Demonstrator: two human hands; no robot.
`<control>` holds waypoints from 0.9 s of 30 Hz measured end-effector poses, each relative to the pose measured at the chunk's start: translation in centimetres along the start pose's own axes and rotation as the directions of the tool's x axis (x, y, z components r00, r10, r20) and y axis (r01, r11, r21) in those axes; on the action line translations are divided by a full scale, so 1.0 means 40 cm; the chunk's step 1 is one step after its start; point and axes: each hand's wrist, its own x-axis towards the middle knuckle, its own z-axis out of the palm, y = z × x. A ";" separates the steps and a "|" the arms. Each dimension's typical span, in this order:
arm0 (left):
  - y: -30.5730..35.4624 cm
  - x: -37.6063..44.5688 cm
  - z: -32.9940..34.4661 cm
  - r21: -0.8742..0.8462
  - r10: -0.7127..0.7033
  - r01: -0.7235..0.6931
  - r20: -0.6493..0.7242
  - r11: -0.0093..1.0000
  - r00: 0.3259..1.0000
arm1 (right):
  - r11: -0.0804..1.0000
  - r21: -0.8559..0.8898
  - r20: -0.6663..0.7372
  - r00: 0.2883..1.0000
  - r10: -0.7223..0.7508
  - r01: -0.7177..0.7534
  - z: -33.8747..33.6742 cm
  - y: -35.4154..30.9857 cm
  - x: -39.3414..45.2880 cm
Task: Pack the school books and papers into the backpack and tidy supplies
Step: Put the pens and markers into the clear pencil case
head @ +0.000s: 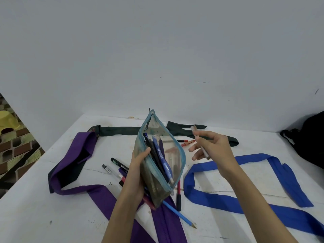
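Black backpack: cut off by right edge, only part visible. Purple strap and blue strap: run out past bottom edge. Pens behind left hand: lower ends hidden. Pencil case contents: clouded by murky plastic, labels unreadable. Yellow object: cropped at left edge, unidentifiable.

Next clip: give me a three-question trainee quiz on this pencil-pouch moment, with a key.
1. True or false: the pouch is zipped shut.
2. Which hand holds the pouch? A. left B. right
3. Fill in: the right hand pinches a ___.

Key: 1. false, its mouth gapes with pens inside. 2. A, the left hand. 3. pen, grey, beside the pouch's mouth; the blue pencil lies on the table.
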 end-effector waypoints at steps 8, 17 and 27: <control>-0.022 -0.003 0.019 0.063 0.009 -0.015 0.105 0.998 0.994 | 0.981 -0.112 0.495 0.865 -0.081 0.156 -0.001 -0.130 -0.077; -0.033 -0.007 0.032 0.079 -0.002 -0.008 0.131 0.997 0.991 | 0.815 -0.454 0.331 0.918 -0.221 0.360 0.052 -0.120 -0.054; -0.005 -0.004 0.012 -0.080 -0.107 0.110 0.042 0.991 0.993 | 0.993 -0.035 -0.142 0.983 -0.115 0.111 0.062 0.048 0.099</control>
